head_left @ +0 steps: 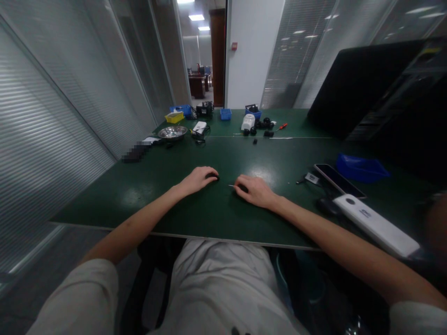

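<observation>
My left hand (200, 179) rests over the green tabletop with its fingers closed around a small black part (213, 176). What kind of part it is cannot be made out. A short distance to the right, my right hand (254, 190) is closed on a tool with a thin metal tip (231, 185). The tip points left toward the black part and is apart from it. Most of the tool is hidden in my fingers, so its kind does not show.
At right lie a phone (338, 180), a blue tray (363, 167) and a long white device (377, 223). A metal bowl (172, 133), a yellow bin (174, 117), a red screwdriver (282, 126) and several black parts are farther back. A large black panel (356, 88) stands at right.
</observation>
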### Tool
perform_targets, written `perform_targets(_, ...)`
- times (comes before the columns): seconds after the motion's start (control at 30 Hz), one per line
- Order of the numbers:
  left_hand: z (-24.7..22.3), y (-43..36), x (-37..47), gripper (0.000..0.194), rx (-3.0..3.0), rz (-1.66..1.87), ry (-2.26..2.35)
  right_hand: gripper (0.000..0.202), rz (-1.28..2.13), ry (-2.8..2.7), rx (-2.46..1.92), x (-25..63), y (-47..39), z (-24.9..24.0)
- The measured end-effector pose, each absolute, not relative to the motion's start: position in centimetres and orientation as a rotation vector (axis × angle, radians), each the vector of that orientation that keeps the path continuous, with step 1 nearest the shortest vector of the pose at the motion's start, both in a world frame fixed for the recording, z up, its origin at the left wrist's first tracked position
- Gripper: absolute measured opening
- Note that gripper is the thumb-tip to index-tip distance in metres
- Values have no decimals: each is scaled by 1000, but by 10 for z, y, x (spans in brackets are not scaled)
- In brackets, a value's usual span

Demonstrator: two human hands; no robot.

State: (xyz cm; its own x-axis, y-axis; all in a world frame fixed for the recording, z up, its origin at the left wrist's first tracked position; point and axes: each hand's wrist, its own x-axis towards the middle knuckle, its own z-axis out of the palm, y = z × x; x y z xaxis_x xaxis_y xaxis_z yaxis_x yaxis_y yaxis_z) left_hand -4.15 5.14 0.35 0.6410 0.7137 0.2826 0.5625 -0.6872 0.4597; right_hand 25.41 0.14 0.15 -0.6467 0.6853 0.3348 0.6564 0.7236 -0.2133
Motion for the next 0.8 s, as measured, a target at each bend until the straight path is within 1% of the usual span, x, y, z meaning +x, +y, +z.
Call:
perform_targets(0.1, 3, 72, -89, 31, 2443, 646, 1235, 20, 117, -2540, -1035, 254, 2, 2)
perform_targets(0.23, -1, 99, -191, 30, 2178, 693, 1740, 21, 128, -2535, -1037, 254, 1, 2)
perform_targets(0.37, -4, 92, -298, 30, 1805, 747, 2290, 20, 150, -2534, -1033, 254, 1, 3)
perform_targets(0.43, -2, 78, -336, 30, 1671, 771, 2454, 20, 158, -2538, -1044, 254, 0, 4)
perform_targets(0.57, 3, 58, -366, 27, 1487, 791, 2652, 20, 155, -2539, -1055, 254, 0, 5)
perform_targets(0.8, -1, 65, -365, 26, 1451, 802, 2717, 21, 138, -2542, -1036, 255, 2, 2)
